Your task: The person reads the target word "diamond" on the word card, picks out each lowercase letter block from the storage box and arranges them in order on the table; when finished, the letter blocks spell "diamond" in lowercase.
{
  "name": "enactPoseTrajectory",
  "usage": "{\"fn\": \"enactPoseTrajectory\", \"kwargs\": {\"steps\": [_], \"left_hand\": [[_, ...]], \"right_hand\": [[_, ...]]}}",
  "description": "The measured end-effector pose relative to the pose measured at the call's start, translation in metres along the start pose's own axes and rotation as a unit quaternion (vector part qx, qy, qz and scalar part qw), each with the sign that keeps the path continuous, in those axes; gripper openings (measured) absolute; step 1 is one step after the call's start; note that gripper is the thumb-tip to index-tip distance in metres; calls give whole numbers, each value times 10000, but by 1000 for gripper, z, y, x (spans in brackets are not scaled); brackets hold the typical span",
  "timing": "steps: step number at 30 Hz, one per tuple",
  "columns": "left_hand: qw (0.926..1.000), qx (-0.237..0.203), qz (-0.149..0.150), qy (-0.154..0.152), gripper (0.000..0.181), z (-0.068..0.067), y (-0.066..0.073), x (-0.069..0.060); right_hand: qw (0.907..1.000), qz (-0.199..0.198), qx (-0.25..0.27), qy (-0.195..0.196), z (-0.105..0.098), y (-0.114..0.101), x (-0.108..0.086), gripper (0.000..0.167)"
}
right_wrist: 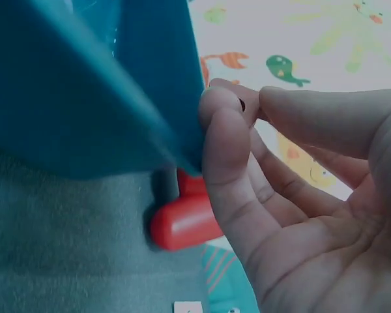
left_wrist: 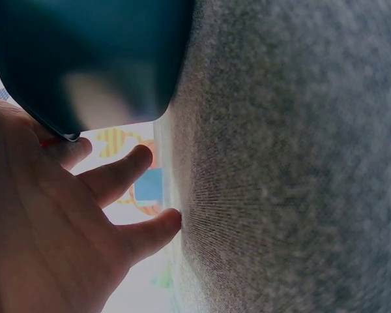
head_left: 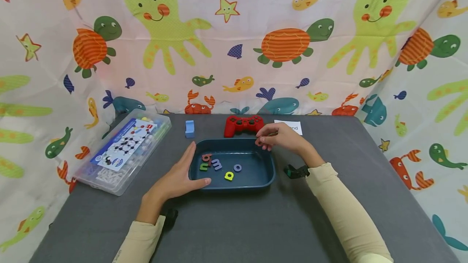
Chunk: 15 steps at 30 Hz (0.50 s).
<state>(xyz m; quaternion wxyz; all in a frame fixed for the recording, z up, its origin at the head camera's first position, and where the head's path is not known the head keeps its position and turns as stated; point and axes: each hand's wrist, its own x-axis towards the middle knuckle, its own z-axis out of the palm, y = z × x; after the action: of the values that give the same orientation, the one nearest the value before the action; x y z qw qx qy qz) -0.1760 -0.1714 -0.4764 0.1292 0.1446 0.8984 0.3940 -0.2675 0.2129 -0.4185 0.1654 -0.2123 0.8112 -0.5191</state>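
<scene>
A dark blue tray point(head_left: 234, 187) stands mid-table with several small plastic letters in it, among them a yellow letter point(head_left: 228, 176), a green letter point(head_left: 203, 167) and a purple ring-shaped letter point(head_left: 237, 168). Against the tray's left end rests my left hand point(head_left: 179, 175), thumb along the front rim and fingers stretched toward the back. Over the back right corner, my right hand point(head_left: 280, 136) pinches a small reddish letter point(right_wrist: 249, 104) between thumb and fingertips. Its exact shape is mostly covered by the fingers.
Behind the tray lies a red game controller point(head_left: 243, 124). A white card point(head_left: 294, 126) with print is partly hidden by my right hand. A light blue block point(head_left: 189, 129) stands at the back left. At far left sits a clear plastic case point(head_left: 122, 188) of molecule model parts.
</scene>
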Motion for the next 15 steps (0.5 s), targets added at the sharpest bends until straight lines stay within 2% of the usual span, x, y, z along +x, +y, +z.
{"fn": "enactPoseTrajectory", "kwargs": {"steps": [4,9,15], "left_hand": [[10000,8,-60,-8,126,0,-1,0],[10000,-2,-56,-3,126,0,-1,1],[10000,-6,-42,5,126,0,-1,0]], "right_hand": [[9998,39,104,134,-6,5,-4,23],[9993,107,112,344,-9,5,-9,17],[9993,161,28,346,-13,8,-12,14]]}}
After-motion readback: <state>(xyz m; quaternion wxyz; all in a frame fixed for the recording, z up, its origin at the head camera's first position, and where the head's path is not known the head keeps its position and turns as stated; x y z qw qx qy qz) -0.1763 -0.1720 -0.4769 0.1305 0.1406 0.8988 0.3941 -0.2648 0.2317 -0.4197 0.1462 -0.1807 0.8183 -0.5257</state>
